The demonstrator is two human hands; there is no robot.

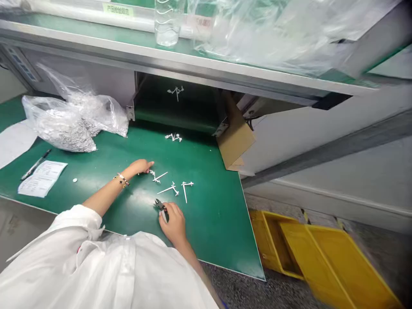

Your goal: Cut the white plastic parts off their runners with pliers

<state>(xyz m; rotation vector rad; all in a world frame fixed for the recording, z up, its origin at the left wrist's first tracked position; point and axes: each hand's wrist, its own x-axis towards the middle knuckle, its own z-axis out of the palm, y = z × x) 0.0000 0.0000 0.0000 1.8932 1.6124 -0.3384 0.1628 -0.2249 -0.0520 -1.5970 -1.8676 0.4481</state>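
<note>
My right hand is shut around a pair of small side cutters, with their dark jaws pointing up and left over the green mat. My left hand lies on the mat, fingertips just beside a white plastic sprue with parts on it. It holds nothing that I can see. Two more white sprues lie just to the right, between and beyond my hands. Another white sprue lies farther back on the mat.
Bags of small silver parts lie at the mat's back left, near a pen and a printed sheet. A white sprue lies under the shelf. Yellow crates sit on the floor to the right.
</note>
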